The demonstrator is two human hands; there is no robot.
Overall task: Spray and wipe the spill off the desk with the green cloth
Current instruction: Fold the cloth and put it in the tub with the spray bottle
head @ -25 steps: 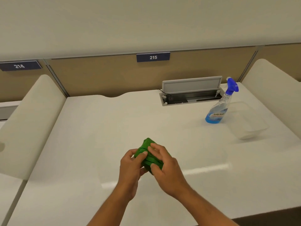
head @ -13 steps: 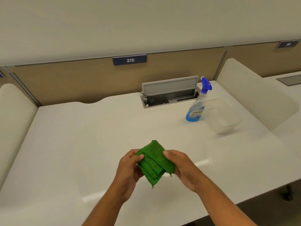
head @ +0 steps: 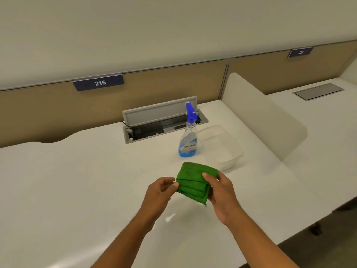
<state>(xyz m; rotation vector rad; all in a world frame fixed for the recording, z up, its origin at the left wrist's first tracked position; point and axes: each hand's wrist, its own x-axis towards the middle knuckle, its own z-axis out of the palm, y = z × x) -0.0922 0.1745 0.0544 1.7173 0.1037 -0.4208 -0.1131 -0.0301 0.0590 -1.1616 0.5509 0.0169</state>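
- Above the desk point(head: 77, 180), toward its near edge, both hands hold the folded green cloth point(head: 194, 182) clear of the surface.
- The right hand point(head: 222, 192) has its grip clamped on the cloth's right side, thumb on top and fingers underneath.
- The left hand point(head: 160, 192) pinches the cloth's left edge between thumb and fingertips.
- The spray bottle point(head: 188, 136) stands upright beyond the cloth, toward the desk's far edge, blue liquid in its base and a blue trigger head on top.
- A clear plastic container point(head: 224, 149) sits just right of the bottle.
- An open cable hatch point(head: 162, 120) lies along the far edge, behind the bottle.
- A small shiny streak point(head: 170, 217) shows on the desk below the hands, possibly the spill or only glare.
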